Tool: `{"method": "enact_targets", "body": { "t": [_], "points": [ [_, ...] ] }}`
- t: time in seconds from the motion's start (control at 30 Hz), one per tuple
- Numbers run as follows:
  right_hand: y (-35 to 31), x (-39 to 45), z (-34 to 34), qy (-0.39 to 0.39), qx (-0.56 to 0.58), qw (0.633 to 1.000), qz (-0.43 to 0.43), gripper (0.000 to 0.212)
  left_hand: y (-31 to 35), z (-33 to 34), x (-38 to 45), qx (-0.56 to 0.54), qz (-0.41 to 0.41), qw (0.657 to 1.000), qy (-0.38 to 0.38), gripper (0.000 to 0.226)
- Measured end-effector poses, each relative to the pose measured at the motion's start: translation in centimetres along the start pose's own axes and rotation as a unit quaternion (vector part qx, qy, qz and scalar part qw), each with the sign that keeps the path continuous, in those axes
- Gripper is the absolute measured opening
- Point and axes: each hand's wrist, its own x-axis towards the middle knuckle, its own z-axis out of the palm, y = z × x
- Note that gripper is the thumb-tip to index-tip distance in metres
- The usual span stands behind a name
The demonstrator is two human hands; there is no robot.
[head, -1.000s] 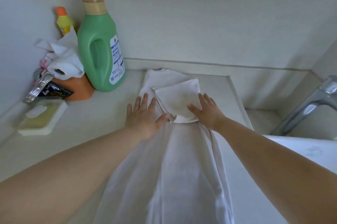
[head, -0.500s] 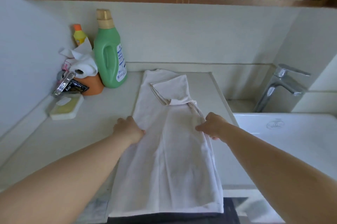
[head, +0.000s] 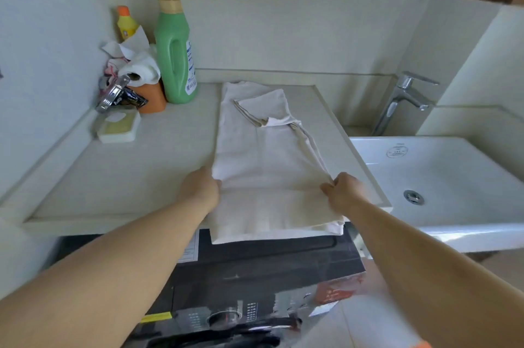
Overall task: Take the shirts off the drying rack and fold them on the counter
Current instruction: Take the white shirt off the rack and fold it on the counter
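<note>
A white shirt (head: pixel 266 154) lies lengthwise on the pale counter (head: pixel 136 174), folded into a long narrow strip with a sleeve folded over its far end. Its near end hangs over the counter's front edge. My left hand (head: pixel 202 188) grips the shirt's left edge near the counter's front. My right hand (head: pixel 343 191) pinches the right edge at the same height. No drying rack is in view.
A green detergent bottle (head: pixel 175 50), a yellow bottle (head: pixel 126 25), a paper roll (head: pixel 140 71) and a soap dish (head: pixel 119 127) crowd the counter's back left. A white sink (head: pixel 442 177) with a tap (head: pixel 402 101) lies to the right. A dark appliance (head: pixel 255 276) stands below.
Both hands left the folded sleeve at the far end and slid back along the shirt's sides to its middle, where they took hold of the edges. The camera pulled back.
</note>
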Motion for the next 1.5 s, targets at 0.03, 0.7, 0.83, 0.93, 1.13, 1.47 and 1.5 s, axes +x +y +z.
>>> {"method": "enact_targets", "body": {
  "t": [0.03, 0.7, 0.83, 0.93, 1.13, 1.47, 1.5],
  "points": [
    [0.2, -0.3, -0.1, -0.004, 0.016, 1.0, -0.001, 0.035, 0.0, 0.1, -0.3, -0.001, 0.001, 1.0, 0.003, 0.04],
    [4.8, -6.0, -0.9, -0.142, 0.377, 0.911, 0.093, 0.012, -1.3, 1.2, -9.2, -0.331, -0.176, 0.927, 0.008, 0.016],
    [7.1, -6.1, -0.2, -0.125, 0.373, 0.912, 0.116, 0.017, -2.2, 2.1, -10.4, -0.343, -0.228, 0.911, 0.025, 0.016],
    [8.0, -6.3, -0.2, -0.15, 0.334, 0.923, 0.121, 0.019, -2.6, 2.9, -11.5, -0.259, -0.161, 0.952, 0.027, 0.014],
    [7.2, -8.1, -2.3, -0.319, -0.019, 0.945, 0.072, 0.008, -2.3, 0.4, -13.6, -0.039, -0.198, 0.956, -0.213, 0.005],
    [-2.9, -2.6, -2.3, -0.12, 0.052, 0.966, -0.221, 0.039, 3.2, -1.2, -3.5, -0.002, 0.065, 0.998, -0.023, 0.032],
    [-3.0, -1.7, -1.6, -0.136, 0.001, 0.968, -0.211, 0.04, 3.2, -0.8, -2.5, 0.023, 0.08, 0.996, -0.045, 0.038]
  ]
}}
